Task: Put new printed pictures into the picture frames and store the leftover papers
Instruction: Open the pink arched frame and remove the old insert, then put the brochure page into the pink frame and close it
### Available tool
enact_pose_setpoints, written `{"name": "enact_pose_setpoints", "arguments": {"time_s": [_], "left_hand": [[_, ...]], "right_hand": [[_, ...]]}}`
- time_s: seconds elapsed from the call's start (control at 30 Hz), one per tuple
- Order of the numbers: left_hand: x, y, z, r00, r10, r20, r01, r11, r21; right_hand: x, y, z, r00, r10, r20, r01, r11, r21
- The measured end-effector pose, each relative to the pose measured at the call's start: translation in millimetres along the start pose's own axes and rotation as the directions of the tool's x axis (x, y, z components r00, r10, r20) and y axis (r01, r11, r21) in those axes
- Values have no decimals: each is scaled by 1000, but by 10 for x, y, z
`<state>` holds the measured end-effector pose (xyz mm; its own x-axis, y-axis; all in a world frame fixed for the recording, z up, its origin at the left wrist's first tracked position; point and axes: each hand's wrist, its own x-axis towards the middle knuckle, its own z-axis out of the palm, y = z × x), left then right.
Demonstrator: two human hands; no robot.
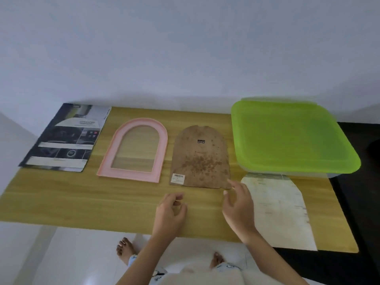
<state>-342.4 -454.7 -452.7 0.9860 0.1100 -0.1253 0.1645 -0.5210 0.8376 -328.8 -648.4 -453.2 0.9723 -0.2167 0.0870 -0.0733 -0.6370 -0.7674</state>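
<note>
Left hand (171, 210): fingers loosely curled, thumb and fingertips near each other, nothing visibly between them; it hovers over bare tabletop near the front edge. Right hand (238, 204): fingers relaxed and slightly spread, forefinger reaching toward the near right corner of the brown arched backing board (200, 159); contact cannot be confirmed, and it holds nothing.

The backing board lies flat at centre, stained and speckled, with a small dark hanger clip near its top and a white barcode label at its near left corner. Just left of it, apart, lies the pink arch-shaped picture frame (115, 159), flat, the wood showing through its opening. Far left: a dark printed glossy sheet (65, 138), overhanging the table's left edge. Right of the right hand: a pale arch-cut paper (279, 210), faded, its arched end tucked against the clear storage box with a lime-green lid (292, 136), which sits at the far right. All rest on the light wooden table (82, 198). Bare feet show below the near edge.
</note>
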Motion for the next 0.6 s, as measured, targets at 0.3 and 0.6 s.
{"name": "enact_pose_setpoints", "arguments": {"time_s": [0.3,0.6], "left_hand": [[552,-1073,-2103,938,-129,-320,152,987,47],[1133,-1791,-3608,884,-225,-410,301,945,129]], "right_hand": [[63,-1640,1735,968,-151,200,114,976,183],[148,-2868,3088,935,-125,333,54,975,216]]}}
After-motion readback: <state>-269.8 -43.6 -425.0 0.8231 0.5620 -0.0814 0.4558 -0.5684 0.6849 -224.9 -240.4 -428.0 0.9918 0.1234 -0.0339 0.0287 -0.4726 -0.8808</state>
